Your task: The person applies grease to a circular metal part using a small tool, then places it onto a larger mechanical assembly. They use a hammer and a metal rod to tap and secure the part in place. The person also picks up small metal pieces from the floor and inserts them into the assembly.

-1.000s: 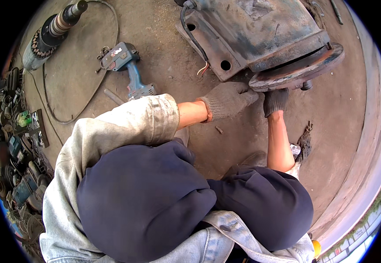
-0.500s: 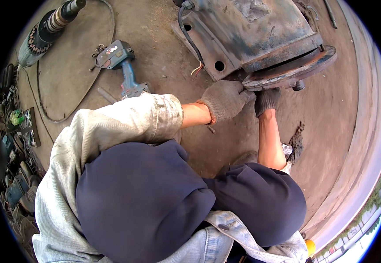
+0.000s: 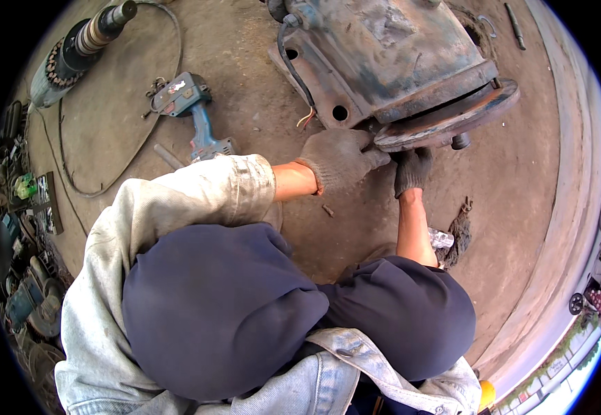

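Note:
A rusty electric motor (image 3: 397,55) with worn blue paint lies on the ground ahead of me. Its round end cover (image 3: 452,124) sits tilted at the near end, with a dark gap between cover and housing. My left hand (image 3: 342,159), in a grey knit glove, is closed at the cover's left edge, fingertips partly hidden. My right hand (image 3: 412,171), gloved too, is closed against the cover's near underside, beside a short round stub (image 3: 460,141); some of its fingers are out of sight. A black cable (image 3: 296,69) with bare coloured wire ends runs along the motor's foot.
A blue cordless power tool (image 3: 202,117) and a metal rod (image 3: 169,156) lie to the left. Farther off is a motor rotor (image 3: 79,52), near a long cable (image 3: 117,176). A dark rag (image 3: 459,235) lies right of my forearm. Piled parts (image 3: 34,297) line the left side.
The view has shifted slightly, so the motor and both hands appear a little farther left. Parked vehicles now show at the right edge. Both hands stay at the end cover.

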The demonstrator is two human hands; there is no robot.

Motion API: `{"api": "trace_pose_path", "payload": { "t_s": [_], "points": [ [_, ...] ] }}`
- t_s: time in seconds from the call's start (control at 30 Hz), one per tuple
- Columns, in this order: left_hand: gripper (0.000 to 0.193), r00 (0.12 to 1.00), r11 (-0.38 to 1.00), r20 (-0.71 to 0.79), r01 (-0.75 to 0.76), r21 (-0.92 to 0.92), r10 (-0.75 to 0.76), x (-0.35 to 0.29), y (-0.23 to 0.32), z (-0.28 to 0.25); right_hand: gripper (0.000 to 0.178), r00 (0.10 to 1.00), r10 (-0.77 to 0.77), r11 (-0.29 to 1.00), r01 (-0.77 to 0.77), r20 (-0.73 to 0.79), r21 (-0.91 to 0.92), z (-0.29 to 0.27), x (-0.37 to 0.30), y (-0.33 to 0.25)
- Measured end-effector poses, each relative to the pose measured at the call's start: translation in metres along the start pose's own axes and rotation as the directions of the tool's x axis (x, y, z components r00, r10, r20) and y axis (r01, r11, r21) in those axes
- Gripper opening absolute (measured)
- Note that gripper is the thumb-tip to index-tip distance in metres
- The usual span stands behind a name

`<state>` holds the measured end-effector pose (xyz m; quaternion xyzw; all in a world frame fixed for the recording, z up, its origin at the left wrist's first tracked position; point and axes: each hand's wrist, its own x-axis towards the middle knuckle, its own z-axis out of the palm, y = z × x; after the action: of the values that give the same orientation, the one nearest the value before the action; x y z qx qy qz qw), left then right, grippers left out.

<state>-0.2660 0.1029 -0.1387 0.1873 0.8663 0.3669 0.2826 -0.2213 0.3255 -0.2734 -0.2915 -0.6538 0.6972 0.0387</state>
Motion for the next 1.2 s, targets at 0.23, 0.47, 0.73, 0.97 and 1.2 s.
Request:
{"api": "trace_pose_path", "payload": {
  "t_s": [0.23, 0.47, 0.73, 0.97, 1.2],
  "points": [
    [0.062, 0.991, 0.997, -0.117, -0.074, -0.025, 0.071, 0.007, -0.013, 0.007, 0.025, 0.996, 0.011, 0.989, -0.024, -0.088, -0.146, -0.034, 0.004, 0.029],
    [0.08, 0.965, 0.99, -0.263, 0.017, 0.137, 0.02, 0.003, 0.003, -0.004, 0.026, 0.99, -0.006, 0.985, -0.019, -0.138, -0.174, -0.039, -0.006, 0.019],
    [0.08, 0.891, 0.966, -0.396, -0.147, 0.211, 0.222, 0.007, 0.0, -0.005, 0.03, 0.99, -0.019, 0.944, -0.03, -0.143, -0.33, -0.046, -0.001, 0.032],
    [0.075, 0.885, 0.949, -0.35, -0.259, 0.181, 0.308, 0.003, 0.005, -0.018, 0.037, 0.986, -0.019, 0.873, -0.065, -0.165, -0.483, -0.039, -0.017, -0.007],
    [0.087, 0.857, 0.934, -0.376, -0.296, 0.199, 0.352, 0.007, 0.019, -0.014, 0.034, 0.874, -0.446, 0.89, 0.41, -0.192, -0.199, -0.069, 0.013, -0.172]
  ]
}}
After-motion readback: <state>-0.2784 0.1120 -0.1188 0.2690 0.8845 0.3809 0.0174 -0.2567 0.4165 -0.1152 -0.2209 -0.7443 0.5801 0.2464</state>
